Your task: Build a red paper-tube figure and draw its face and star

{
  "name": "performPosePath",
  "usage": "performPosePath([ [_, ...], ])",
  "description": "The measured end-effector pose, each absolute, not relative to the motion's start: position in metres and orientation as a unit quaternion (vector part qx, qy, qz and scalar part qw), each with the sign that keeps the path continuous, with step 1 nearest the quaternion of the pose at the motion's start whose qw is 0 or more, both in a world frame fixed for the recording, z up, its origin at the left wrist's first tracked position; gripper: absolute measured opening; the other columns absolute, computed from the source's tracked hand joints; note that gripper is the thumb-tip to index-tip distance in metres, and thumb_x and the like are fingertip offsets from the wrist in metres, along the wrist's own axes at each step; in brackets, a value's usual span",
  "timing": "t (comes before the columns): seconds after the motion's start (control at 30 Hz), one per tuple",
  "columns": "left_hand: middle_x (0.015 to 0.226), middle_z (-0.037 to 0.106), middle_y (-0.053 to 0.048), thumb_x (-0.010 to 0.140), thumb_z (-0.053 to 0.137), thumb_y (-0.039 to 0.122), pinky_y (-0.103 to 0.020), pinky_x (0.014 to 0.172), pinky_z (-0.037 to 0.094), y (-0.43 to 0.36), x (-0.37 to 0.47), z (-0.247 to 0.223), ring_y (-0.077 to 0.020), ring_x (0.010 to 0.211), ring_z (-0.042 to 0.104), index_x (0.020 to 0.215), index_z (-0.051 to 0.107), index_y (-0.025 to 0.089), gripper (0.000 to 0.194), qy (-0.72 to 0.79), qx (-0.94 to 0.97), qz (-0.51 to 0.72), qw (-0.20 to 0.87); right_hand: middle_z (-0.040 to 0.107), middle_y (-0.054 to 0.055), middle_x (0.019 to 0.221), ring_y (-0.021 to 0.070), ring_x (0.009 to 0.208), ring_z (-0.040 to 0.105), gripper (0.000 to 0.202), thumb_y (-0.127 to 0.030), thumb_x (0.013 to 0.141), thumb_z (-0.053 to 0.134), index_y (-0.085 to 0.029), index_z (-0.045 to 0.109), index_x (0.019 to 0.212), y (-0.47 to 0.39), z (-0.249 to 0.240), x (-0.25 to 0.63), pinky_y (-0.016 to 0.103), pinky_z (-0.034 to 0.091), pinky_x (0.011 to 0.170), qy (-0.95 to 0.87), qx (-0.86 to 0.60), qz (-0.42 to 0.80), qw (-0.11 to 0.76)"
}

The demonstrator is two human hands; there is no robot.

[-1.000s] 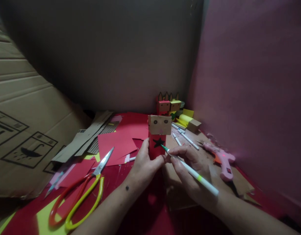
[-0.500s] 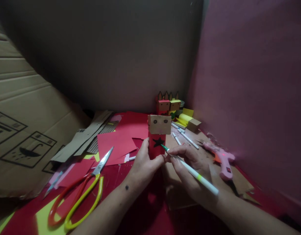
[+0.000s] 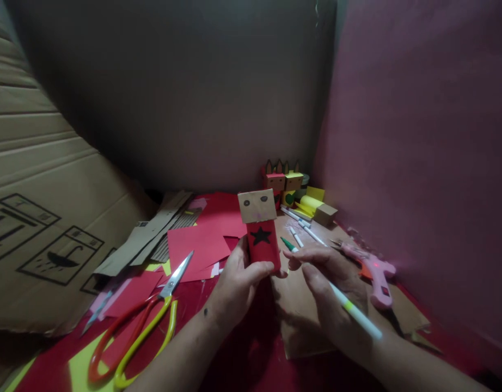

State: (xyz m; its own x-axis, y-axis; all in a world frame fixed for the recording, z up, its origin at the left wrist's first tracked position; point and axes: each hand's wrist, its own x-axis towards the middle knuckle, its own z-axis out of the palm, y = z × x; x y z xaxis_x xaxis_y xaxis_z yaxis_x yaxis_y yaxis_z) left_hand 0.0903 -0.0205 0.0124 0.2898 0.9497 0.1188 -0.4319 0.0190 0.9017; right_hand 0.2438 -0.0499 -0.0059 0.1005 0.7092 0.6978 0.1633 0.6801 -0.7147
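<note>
My left hand [image 3: 237, 286] is wrapped round the lower part of a red paper figure [image 3: 262, 253]. It has a flat cardboard face with two dark drawn eyes, and a black star marks its front. The figure leans slightly to the left. In my right hand [image 3: 330, 288] is a white marker [image 3: 359, 317] with a green tip and a yellow-green band. Its tip points at the figure from the right, a little apart from it. A piece of cardboard [image 3: 302, 321] lies under my right hand.
Scissors [image 3: 171, 286] with red and yellow handles lie at left among red paper sheets [image 3: 197, 247] and cardboard strips [image 3: 140, 239]. A pink glue gun [image 3: 375, 269] lies at right. White markers [image 3: 312, 233] and similar figures [image 3: 289, 188] are farther back. A large carton [image 3: 42, 218] stands left.
The marker tip has come away from the star toward the right. My left hand has tilted the figure and shifted it slightly left.
</note>
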Motion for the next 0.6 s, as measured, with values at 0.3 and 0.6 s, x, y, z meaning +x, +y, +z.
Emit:
performPosePath([
  [0.3,0.103,0.069,-0.012,0.079,0.073,0.02,-0.036,0.074,0.059,-0.02,0.092,0.016,-0.0237,0.091,0.067,0.117,0.054,0.014,0.043,0.257,0.459,0.532,0.664,0.072,-0.003,0.084,0.0133,0.08,0.071,0.013,-0.019,0.093,0.061,-0.028,0.068,0.099,-0.046,0.006,0.24,0.024,0.058,0.072,-0.56,-0.318,0.289,0.708],
  [0.6,0.113,0.07,-0.014,0.08,0.075,0.022,-0.034,0.085,0.056,-0.019,0.097,0.011,-0.0222,0.096,0.07,0.122,0.053,0.013,0.048,0.246,0.431,0.551,0.671,0.072,-0.001,0.083,0.0149,0.077,0.069,0.007,-0.024,0.094,0.063,-0.026,0.068,0.099,-0.038,0.017,0.249,0.026,0.057,0.068,-0.6,-0.308,0.296,0.676],
])
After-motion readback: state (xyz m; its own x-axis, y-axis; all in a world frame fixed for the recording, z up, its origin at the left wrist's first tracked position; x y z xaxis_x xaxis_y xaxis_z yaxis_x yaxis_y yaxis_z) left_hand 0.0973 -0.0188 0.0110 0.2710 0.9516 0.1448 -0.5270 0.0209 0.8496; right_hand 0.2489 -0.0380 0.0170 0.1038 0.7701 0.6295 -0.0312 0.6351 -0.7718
